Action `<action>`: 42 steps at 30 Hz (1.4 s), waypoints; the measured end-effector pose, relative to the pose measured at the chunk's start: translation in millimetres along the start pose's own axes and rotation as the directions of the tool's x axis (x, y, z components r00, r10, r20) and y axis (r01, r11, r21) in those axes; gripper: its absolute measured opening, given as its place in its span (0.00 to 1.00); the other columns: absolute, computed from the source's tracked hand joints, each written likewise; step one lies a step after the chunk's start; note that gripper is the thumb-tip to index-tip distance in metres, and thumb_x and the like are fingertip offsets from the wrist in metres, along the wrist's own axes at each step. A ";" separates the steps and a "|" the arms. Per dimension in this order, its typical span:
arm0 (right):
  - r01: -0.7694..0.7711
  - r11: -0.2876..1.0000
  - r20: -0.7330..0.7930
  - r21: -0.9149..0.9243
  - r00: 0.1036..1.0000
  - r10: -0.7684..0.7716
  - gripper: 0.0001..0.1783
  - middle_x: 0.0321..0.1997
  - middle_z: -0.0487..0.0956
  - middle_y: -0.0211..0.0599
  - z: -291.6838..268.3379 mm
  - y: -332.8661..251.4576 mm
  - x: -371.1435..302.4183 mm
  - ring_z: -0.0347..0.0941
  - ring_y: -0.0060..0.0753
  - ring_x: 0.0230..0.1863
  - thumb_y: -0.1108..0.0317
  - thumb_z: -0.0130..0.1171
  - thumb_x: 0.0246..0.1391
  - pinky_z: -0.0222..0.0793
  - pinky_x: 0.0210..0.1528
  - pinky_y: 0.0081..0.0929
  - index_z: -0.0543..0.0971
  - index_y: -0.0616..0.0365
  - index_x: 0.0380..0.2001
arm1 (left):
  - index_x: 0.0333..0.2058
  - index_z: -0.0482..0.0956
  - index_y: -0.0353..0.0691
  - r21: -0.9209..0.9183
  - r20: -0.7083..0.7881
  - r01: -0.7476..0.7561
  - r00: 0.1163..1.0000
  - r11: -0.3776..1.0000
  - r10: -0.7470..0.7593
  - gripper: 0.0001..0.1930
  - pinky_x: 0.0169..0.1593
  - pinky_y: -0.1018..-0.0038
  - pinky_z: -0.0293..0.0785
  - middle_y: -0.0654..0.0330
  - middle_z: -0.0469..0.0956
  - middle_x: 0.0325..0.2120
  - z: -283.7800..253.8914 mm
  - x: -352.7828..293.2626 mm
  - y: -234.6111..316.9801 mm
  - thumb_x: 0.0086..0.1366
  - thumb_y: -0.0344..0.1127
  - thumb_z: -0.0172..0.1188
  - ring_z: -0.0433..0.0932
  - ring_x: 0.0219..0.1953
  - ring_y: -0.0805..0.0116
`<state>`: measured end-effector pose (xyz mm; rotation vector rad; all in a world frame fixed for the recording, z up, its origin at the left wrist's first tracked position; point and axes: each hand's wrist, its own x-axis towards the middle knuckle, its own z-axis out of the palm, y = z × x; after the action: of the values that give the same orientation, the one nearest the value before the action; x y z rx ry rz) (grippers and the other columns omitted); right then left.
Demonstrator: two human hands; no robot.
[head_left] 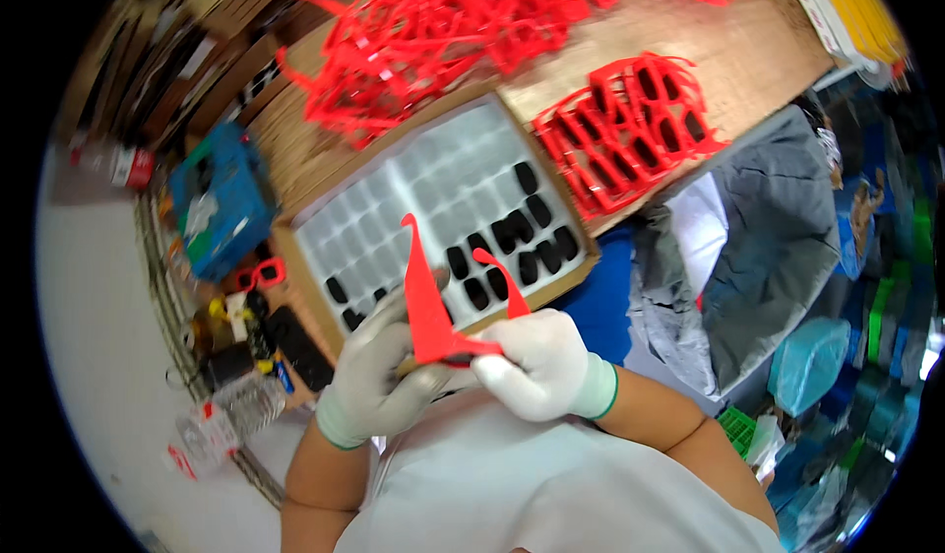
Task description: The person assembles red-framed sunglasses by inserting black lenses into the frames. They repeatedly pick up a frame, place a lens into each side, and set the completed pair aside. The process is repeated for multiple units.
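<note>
A pair of red glasses [429, 312] is held before my chest, its temple arms pointing up and away from me. My right hand [536, 364], in a white glove, grips the right part of the frame front between thumb and fingers. My left hand [379, 371], also gloved, is closed around the left side of the frame. A dark lens shows low in the frame front; the other side is hidden by my fingers. Just beyond my hands lies a cardboard box [280, 243] with a white compartment tray [394, 194]. Dark lenses [513, 230] sit in several of its compartments.
A big heap of red frames [443, 36] covers the far side of the wooden table [763, 56]. Red glasses with dark lenses [630, 134] lie in rows right of the box. A blue container [219, 198], bottle [251, 402] and phone-like black object [299, 346] are left; a grey-lined bin [768, 228] stands right.
</note>
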<state>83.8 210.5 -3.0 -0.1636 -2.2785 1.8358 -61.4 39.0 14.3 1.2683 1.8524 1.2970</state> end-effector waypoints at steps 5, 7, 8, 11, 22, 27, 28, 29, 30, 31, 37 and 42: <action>-0.016 0.866 -0.367 -0.500 0.910 -0.195 0.14 0.25 0.80 0.39 -118.7 14.5 1.5 0.79 0.39 0.24 0.71 0.60 0.53 0.75 0.28 0.32 0.81 0.60 0.44 | 0.43 0.77 0.33 0.383 -0.121 0.135 0.988 0.914 -0.095 0.15 0.55 0.65 0.73 0.46 0.79 0.46 -48.0 40.4 -75.0 0.59 0.33 0.62 0.80 0.47 0.53; -0.330 0.855 -0.624 -0.400 0.781 0.009 0.07 0.23 0.78 0.41 -189.5 6.7 44.7 0.78 0.36 0.23 0.74 0.51 0.62 0.72 0.28 0.29 0.77 0.62 0.41 | 0.59 0.70 0.32 0.161 -0.485 0.329 0.847 0.931 -0.215 0.25 0.58 0.66 0.71 0.50 0.76 0.52 -102.6 85.4 -128.8 0.62 0.31 0.54 0.75 0.55 0.58; -0.370 0.799 -0.639 -0.474 0.769 -0.023 0.07 0.22 0.78 0.44 -237.9 34.8 53.3 0.78 0.39 0.24 0.72 0.47 0.64 0.73 0.29 0.33 0.74 0.62 0.41 | 0.66 0.63 0.33 0.315 -0.540 0.323 0.834 0.892 -0.112 0.32 0.62 0.64 0.67 0.46 0.72 0.59 -138.7 114.8 -157.0 0.61 0.29 0.52 0.72 0.61 0.55; -0.672 0.328 -0.686 -0.664 0.722 0.090 0.11 0.25 0.79 0.53 -350.5 140.1 63.4 0.80 0.46 0.26 0.66 0.49 0.63 0.76 0.31 0.41 0.74 0.62 0.41 | 0.67 0.62 0.31 0.348 -0.510 0.419 0.835 0.839 -0.205 0.36 0.64 0.67 0.66 0.41 0.71 0.61 -170.4 181.3 -201.7 0.57 0.31 0.54 0.71 0.63 0.51; -0.570 0.794 -0.526 -0.213 0.752 0.398 0.20 0.40 0.83 0.40 -333.8 169.4 88.6 0.78 0.29 0.40 0.61 0.51 0.67 0.73 0.47 0.30 0.77 0.66 0.53 | 0.51 0.78 0.32 0.521 -0.489 0.423 0.860 0.741 -0.146 0.23 0.47 0.72 0.74 0.55 0.81 0.35 -162.9 159.1 -200.0 0.56 0.33 0.64 0.79 0.37 0.66; -0.609 0.573 -0.678 -0.548 0.725 0.124 0.23 0.44 0.84 0.52 -332.6 164.0 78.0 0.81 0.48 0.48 0.56 0.55 0.64 0.74 0.54 0.38 0.77 0.63 0.54 | 0.47 0.78 0.30 0.091 -0.412 0.402 0.848 0.911 -0.333 0.15 0.46 0.80 0.70 0.65 0.80 0.36 -151.6 156.2 -116.4 0.65 0.33 0.62 0.74 0.38 0.79; -0.641 0.462 -0.704 -0.612 0.708 0.049 0.24 0.46 0.83 0.54 -329.4 157.1 74.4 0.80 0.53 0.52 0.55 0.55 0.64 0.74 0.55 0.39 0.77 0.62 0.54 | 0.47 0.78 0.30 0.104 -0.422 0.381 0.853 0.919 -0.306 0.15 0.46 0.80 0.70 0.65 0.79 0.36 -145.9 155.2 -97.1 0.66 0.34 0.62 0.73 0.38 0.79; -0.521 0.369 -0.617 -0.770 0.756 -0.221 0.21 0.44 0.83 0.53 -326.3 157.0 69.2 0.81 0.51 0.49 0.58 0.57 0.63 0.75 0.54 0.39 0.79 0.59 0.52 | 0.47 0.78 0.30 0.125 -0.436 0.360 0.857 0.925 -0.274 0.15 0.45 0.80 0.70 0.66 0.79 0.36 -142.8 151.9 -78.8 0.66 0.35 0.62 0.73 0.38 0.79; -0.458 0.443 -0.604 -0.771 0.745 -0.282 0.19 0.43 0.83 0.51 -305.8 144.1 70.3 0.82 0.49 0.46 0.60 0.59 0.62 0.76 0.50 0.38 0.80 0.59 0.52 | 0.45 0.78 0.32 0.186 -0.448 0.384 0.852 0.904 -0.270 0.14 0.44 0.78 0.69 0.63 0.78 0.35 -142.1 140.3 -69.2 0.68 0.36 0.61 0.72 0.37 0.75; -0.395 0.499 -0.596 -0.771 0.724 -0.348 0.17 0.42 0.84 0.50 -278.5 121.8 70.9 0.82 0.47 0.43 0.63 0.60 0.61 0.77 0.47 0.36 0.80 0.58 0.51 | 0.45 0.78 0.32 0.312 -0.412 0.344 0.889 0.886 -0.201 0.14 0.45 0.78 0.69 0.63 0.77 0.35 -139.9 129.8 -64.7 0.68 0.37 0.60 0.72 0.37 0.75; -0.349 0.326 -0.121 -0.878 0.823 0.555 0.29 0.38 0.85 0.48 -79.4 66.3 94.4 0.85 0.44 0.37 0.69 0.54 0.59 0.79 0.37 0.40 0.69 0.55 0.65 | 0.44 0.76 0.32 0.471 -0.268 0.172 0.962 0.866 -0.045 0.15 0.51 0.69 0.68 0.53 0.73 0.41 -85.3 44.3 -37.5 0.67 0.39 0.56 0.72 0.44 0.61; -0.523 0.200 -0.232 -0.828 0.646 0.728 0.31 0.52 0.83 0.50 -39.0 100.6 130.2 0.81 0.46 0.54 0.69 0.52 0.61 0.79 0.50 0.42 0.63 0.69 0.66 | 0.45 0.72 0.33 -0.078 -0.316 0.149 0.934 0.986 -0.166 0.17 0.51 0.67 0.73 0.47 0.74 0.49 -16.7 -18.5 -37.6 0.70 0.43 0.56 0.76 0.46 0.63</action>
<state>-38.3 297.8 -81.1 -1.3260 -3.4167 0.5914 -82.1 11.9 -15.2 0.8977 2.0768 1.5230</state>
